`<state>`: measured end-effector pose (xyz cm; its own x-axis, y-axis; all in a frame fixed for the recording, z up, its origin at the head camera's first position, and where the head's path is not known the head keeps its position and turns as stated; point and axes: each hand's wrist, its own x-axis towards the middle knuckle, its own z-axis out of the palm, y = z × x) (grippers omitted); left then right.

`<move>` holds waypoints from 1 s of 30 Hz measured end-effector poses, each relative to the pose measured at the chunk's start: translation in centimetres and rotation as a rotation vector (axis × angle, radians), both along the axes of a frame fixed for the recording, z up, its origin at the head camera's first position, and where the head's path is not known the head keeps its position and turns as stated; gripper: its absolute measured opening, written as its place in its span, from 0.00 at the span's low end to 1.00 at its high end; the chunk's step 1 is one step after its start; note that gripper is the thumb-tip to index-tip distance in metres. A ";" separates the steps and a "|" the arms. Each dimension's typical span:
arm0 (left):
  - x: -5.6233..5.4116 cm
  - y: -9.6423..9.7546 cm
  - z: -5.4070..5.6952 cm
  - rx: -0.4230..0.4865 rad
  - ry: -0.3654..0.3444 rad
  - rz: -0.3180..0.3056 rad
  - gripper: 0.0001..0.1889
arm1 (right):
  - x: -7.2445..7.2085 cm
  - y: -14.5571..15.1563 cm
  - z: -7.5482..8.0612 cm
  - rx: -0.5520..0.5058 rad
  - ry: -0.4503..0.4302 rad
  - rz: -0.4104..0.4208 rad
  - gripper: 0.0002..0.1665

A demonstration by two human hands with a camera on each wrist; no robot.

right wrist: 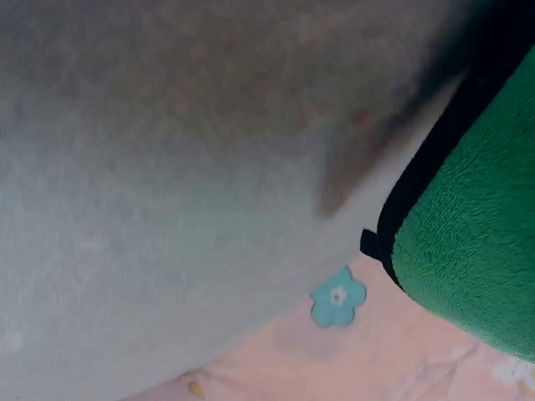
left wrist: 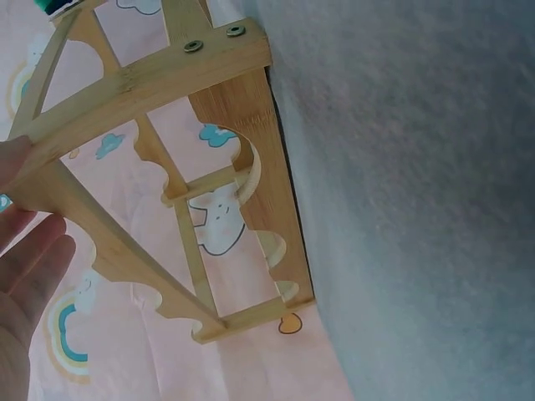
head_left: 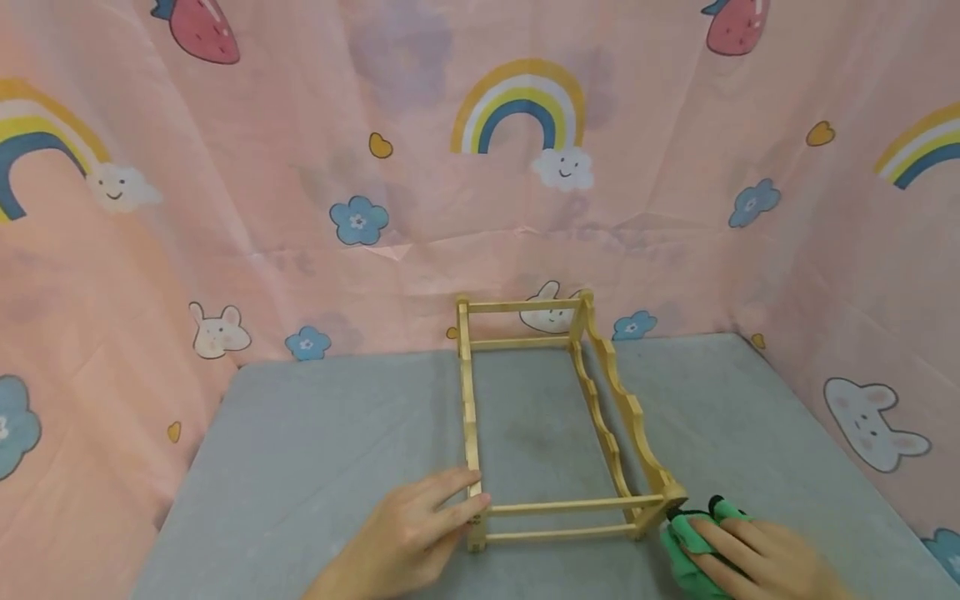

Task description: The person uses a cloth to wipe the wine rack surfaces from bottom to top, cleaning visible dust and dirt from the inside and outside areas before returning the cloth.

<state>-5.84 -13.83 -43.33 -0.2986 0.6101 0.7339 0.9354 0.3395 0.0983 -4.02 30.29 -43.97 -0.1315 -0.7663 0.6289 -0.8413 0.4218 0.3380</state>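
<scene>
A light wooden rack with scalloped side rails stands lengthwise on the grey table. My left hand grips its near left corner. In the left wrist view the thumb lies on one side of a rail and the fingers on the other. Bunched in my right hand is a green cloth with black edging, held against the rack's near right corner. The right wrist view shows only the cloth's plush fold; the fingers are out of sight there.
The grey table extends on both sides of the rack. Behind and beside it hangs a pink curtain printed with rainbows, rabbits and flowers. The rack's far end stands close to the curtain.
</scene>
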 end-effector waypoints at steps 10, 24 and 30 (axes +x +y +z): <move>0.0 -0.1 0.2 -0.002 -0.003 0.004 0.15 | -0.4 -2.3 -1.3 0.219 -0.091 -0.041 0.38; 0.3 0.0 0.0 0.007 -0.012 0.013 0.16 | -0.9 -6.4 -2.5 0.250 -0.097 -0.002 0.31; 0.4 0.0 0.1 0.000 -0.011 0.016 0.15 | -0.8 -9.1 -2.9 0.245 -0.066 0.018 0.30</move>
